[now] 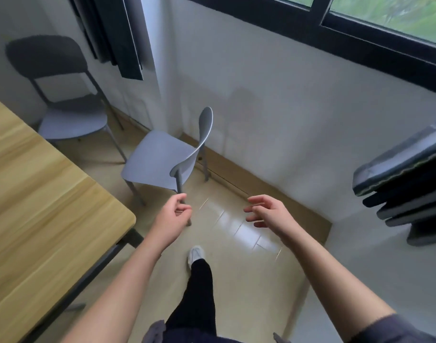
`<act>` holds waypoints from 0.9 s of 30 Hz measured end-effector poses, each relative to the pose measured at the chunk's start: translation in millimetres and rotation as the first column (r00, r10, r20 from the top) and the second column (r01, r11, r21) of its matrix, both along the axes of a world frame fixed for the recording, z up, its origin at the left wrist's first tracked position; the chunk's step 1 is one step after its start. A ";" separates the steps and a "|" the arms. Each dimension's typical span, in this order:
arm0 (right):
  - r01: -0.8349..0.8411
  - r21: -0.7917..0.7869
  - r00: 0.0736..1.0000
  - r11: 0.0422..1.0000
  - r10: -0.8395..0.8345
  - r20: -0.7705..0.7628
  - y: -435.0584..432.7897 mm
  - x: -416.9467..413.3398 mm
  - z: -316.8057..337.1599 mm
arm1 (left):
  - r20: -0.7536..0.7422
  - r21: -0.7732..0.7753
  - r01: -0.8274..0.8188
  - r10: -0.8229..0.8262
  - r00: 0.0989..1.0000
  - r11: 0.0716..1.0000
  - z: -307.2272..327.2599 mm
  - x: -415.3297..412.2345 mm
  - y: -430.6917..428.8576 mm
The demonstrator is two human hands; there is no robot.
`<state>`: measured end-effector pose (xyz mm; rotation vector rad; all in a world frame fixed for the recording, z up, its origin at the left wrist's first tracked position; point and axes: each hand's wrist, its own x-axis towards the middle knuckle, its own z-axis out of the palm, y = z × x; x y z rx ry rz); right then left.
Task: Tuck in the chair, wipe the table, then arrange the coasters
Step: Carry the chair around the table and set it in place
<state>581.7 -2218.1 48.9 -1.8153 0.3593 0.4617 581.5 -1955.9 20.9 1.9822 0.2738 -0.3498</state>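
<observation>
How the chair (160, 162) looks: pale blue-grey seat and curved back on thin grey legs.
Where it stands: on the tiled floor (236, 268) between the table (38, 184) and the wall (286, 107), apart from the table, seat turned toward it.
Counts: two chairs, the second chair (68, 115) dark-backed, at the table's far end below a curtain (108, 33); one table; two hands.
Left hand (173, 215): fingers loosely curled, thumb near forefinger, nothing gripped; it overlaps the chair's rear leg in view, and I cannot tell if they touch.
Right hand (267, 214): released, fingers spread and relaxed, holding nothing, over the floor near the chair.
</observation>
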 end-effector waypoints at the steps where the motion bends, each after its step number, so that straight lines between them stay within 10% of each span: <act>1: 0.002 0.001 1.000 1.000 -0.002 -0.001 -0.9 20.9 -2.1 | -0.001 -0.002 -0.029 0.029 1.000 1.000 -3.6 19.1 1.9; 11: 0.057 0.065 0.986 0.996 -0.046 -0.159 11.0 254.2 -24.1 | -0.138 0.220 0.079 -0.049 0.989 0.972 -49.3 241.3 18.9; 27: 0.044 0.281 0.856 0.959 0.109 -0.505 97.3 451.3 -116.7 | -0.440 0.267 0.318 -0.178 0.880 0.910 -106.9 300.4 10.8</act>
